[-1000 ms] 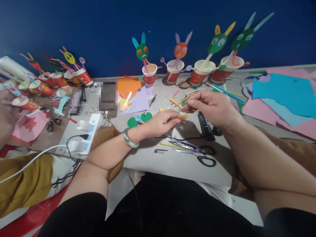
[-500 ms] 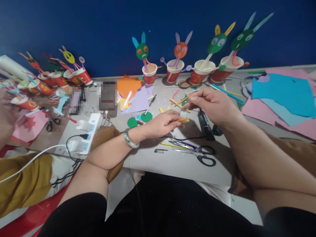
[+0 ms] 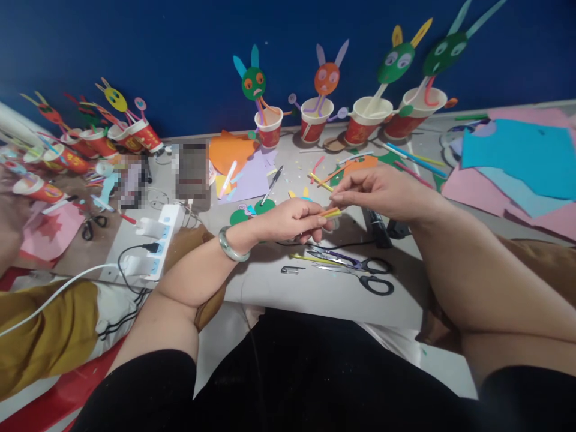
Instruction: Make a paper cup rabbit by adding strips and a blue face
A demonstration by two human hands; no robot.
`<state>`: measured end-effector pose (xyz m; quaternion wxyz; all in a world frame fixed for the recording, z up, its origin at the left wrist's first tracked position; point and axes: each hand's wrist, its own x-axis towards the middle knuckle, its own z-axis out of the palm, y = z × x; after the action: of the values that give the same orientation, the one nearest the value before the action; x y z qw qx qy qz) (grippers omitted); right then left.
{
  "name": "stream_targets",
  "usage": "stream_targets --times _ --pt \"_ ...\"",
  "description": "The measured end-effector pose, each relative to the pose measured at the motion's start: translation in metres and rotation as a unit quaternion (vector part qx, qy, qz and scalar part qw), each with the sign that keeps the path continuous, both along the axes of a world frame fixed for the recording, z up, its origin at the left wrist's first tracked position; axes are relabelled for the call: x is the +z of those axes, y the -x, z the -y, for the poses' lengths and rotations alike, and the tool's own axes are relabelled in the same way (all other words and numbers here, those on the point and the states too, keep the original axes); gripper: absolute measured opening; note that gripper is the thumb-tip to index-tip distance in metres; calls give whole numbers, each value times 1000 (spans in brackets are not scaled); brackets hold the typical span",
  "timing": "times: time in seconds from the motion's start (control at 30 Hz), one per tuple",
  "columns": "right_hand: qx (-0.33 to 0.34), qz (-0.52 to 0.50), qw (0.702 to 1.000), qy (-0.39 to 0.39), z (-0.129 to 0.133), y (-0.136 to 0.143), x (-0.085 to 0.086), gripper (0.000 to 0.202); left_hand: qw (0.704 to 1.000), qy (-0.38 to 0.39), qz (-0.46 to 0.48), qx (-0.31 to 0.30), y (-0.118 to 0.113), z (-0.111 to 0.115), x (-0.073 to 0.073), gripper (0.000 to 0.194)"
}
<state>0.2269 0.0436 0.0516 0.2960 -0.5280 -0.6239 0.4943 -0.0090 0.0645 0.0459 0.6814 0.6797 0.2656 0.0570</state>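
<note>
My left hand (image 3: pixel 299 221) is closed, pinching short yellow and orange strips (image 3: pixel 332 213) that stick out past its thumb toward the right. Whether they are paper or straw I cannot make out. A pale, partly hidden thing shows below its fingertips. My right hand (image 3: pixel 375 191) hovers just above and to the right, thumb and fingertips pressed together; anything between them is too small to see. Below the hands lie two pairs of scissors (image 3: pixel 377 285), a yellow straw (image 3: pixel 310 258) and a black pen cap (image 3: pixel 292 270). Green paper circles (image 3: pixel 238 215) rest beyond my left wrist.
Paper cups with paper-faced figures (image 3: pixel 269 129) stand along the blue wall. Coloured paper (image 3: pixel 517 159) lies on the right, with straws (image 3: pixel 416 161) beside it. A power strip (image 3: pixel 164 240) and cables occupy the left, where another person's arm (image 3: pixel 11 210) shows.
My right hand has moved slightly left and down, closer to the strips in my left hand. The left hand has tilted a little, showing orange beside yellow. The whole view has shifted slightly.
</note>
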Motion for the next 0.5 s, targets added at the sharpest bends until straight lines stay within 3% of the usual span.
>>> stream_targets --times 0.5 --pt "95 86 991 32 5 9 8 46 994 -1 -101 -33 -1 6 16 25"
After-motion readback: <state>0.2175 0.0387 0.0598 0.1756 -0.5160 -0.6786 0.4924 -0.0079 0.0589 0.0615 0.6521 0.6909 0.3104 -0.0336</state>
